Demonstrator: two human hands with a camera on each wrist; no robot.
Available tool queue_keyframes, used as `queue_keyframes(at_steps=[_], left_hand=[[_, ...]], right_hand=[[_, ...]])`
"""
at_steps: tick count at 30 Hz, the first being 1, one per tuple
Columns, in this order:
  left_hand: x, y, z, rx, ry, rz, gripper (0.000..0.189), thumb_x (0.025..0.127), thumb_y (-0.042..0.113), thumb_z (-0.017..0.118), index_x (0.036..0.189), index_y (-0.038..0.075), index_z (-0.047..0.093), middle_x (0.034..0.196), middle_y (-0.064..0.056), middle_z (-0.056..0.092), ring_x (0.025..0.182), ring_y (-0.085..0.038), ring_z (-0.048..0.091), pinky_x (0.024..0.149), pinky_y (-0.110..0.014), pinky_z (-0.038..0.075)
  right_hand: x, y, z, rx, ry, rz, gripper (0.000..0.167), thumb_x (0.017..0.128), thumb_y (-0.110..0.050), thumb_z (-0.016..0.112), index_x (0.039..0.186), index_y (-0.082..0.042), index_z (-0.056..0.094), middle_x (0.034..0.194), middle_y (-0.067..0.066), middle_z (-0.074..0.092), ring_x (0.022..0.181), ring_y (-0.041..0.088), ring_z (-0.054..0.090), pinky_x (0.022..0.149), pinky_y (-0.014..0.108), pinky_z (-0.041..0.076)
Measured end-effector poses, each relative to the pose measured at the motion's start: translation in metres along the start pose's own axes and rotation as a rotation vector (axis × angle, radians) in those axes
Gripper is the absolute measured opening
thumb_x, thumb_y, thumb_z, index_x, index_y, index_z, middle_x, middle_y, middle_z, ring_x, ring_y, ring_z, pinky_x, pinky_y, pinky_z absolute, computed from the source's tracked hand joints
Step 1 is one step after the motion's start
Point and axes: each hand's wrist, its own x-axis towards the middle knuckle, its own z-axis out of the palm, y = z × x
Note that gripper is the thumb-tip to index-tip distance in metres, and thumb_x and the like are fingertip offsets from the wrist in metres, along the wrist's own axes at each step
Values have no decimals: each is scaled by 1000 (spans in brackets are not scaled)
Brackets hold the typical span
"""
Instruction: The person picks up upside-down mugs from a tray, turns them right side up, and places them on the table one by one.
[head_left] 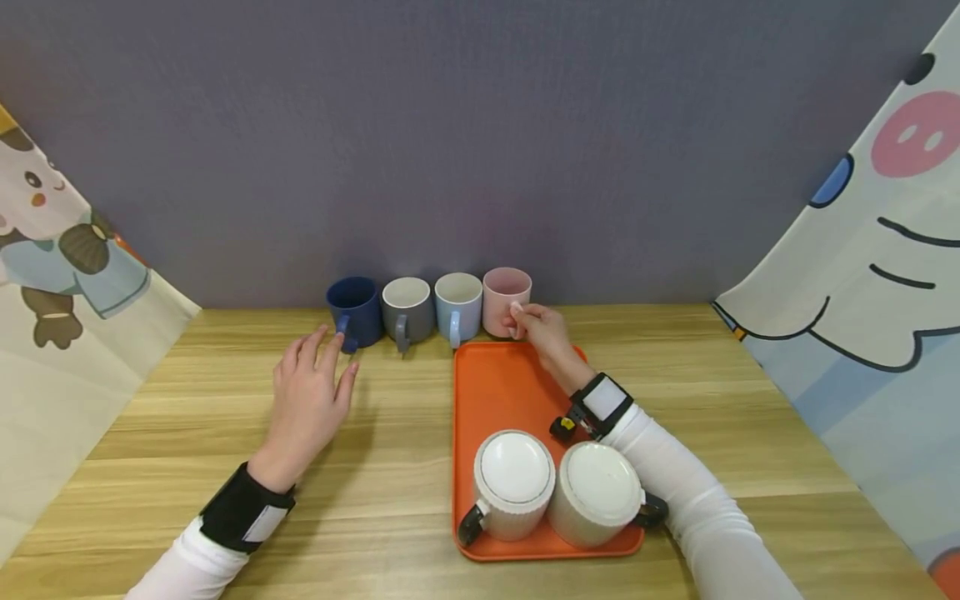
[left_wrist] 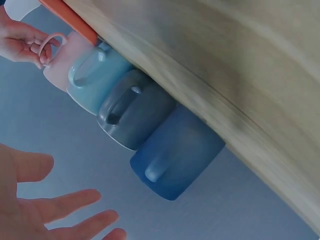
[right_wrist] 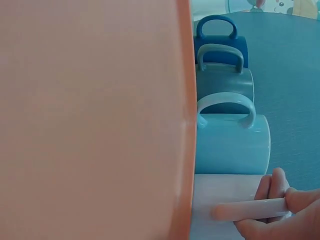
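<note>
Four mugs stand upright in a row along the back wall: navy (head_left: pixel 365 321), grey (head_left: pixel 422 318), light blue (head_left: pixel 469 313) and pink (head_left: pixel 496 312). My right hand (head_left: pixel 551 337) pinches the handle of the pink mug at the row's right end, thumb and fingers at either side of the handle in the right wrist view. My left hand (head_left: pixel 309 404) hovers in front of the navy mug with its fingers spread and holds nothing; its fingertips overlap the navy handle in the head view. The left wrist view shows those fingers (left_wrist: pixel 75 205) apart from the mug.
An orange tray (head_left: pixel 486 383) lies on the wooden table (head_left: pixel 375 517), its far edge close to the light blue and pink mugs. Two upside-down white mugs (head_left: pixel 513 518) with dark handles stand on its near end, beside my right forearm. A grey wall (head_left: pixel 450 150) rises behind.
</note>
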Motion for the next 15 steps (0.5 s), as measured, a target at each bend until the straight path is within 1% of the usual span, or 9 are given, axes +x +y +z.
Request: queue_keyframes(at_steps=[3, 6, 11, 15], left_hand=[[-1, 0, -1, 3, -9, -4, 44, 89, 19, 63, 124, -6, 56, 134, -28, 47, 119, -46, 40, 91, -61, 33], [-1, 1, -2, -1, -13, -8, 44, 89, 19, 63, 124, -6, 56, 134, -28, 46, 119, -46, 39, 91, -61, 32], [-1, 2, -2, -3, -9, -8, 44, 89, 19, 63, 124, -6, 56, 134, -28, 47, 119, -46, 39, 91, -61, 32], [-1, 3, -2, -2, -17, -8, 44, 89, 19, 63, 124, -6, 56, 134, -28, 47, 120, -45, 39, 92, -61, 31]], right_hand=[[2, 3, 1, 7, 9, -4, 32, 94, -18, 59, 77, 9, 56, 77, 6, 69, 80, 25, 64, 80, 34, 52], [3, 6, 1, 15, 4, 7, 32, 94, -18, 59, 75, 7, 56, 76, 5, 69, 80, 23, 66, 80, 34, 53], [4, 9, 1, 24, -5, 22, 25, 94, -16, 59, 77, 2, 59, 75, 2, 69, 80, 17, 67, 82, 34, 52], [4, 9, 1, 7, -5, 27, 29, 94, -18, 59, 73, 2, 57, 75, 1, 68, 79, 15, 66, 79, 32, 51]])
